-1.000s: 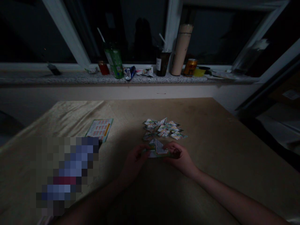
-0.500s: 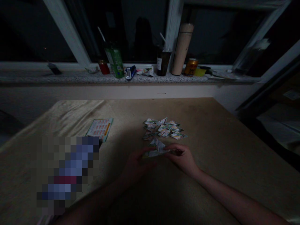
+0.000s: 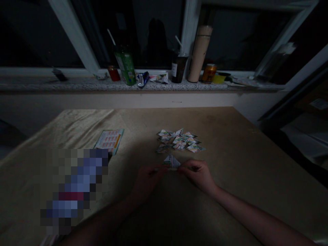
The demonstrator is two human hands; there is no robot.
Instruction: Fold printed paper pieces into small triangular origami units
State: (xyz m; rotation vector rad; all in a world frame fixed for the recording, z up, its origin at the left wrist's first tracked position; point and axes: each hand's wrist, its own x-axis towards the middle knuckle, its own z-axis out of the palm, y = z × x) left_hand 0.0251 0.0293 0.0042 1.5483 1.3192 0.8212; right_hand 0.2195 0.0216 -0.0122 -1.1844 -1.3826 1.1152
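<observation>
A printed sheet of paper (image 3: pixel 172 161), folded to a triangle at its top, is between my two hands over the table. My left hand (image 3: pixel 150 177) pinches the lower left edge, its fingers dim in shadow. At the lower right corner, my right hand (image 3: pixel 198 172) grips the paper between thumb and fingers. A narrow strip runs along the bottom edge between the fingertips. Just beyond lies a cluster of folded paper pieces (image 3: pixel 180 140), several of them, pointed and printed in the same manner.
A printed leaflet (image 3: pixel 109 140) lies on the left of the cloth-covered table (image 3: pixel 225 136), beside a blurred-out blue object (image 3: pixel 82 181). On the windowsill (image 3: pixel 159 87) stand a green bottle (image 3: pixel 128 68), a dark cup with straw (image 3: pixel 178 70), a tall flask (image 3: pixel 200 54) and an orange can (image 3: pixel 209 73).
The paper's lower part has been folded up into a narrow strip. My left hand has closed its fingers on the left edge; my right hand has barely moved.
</observation>
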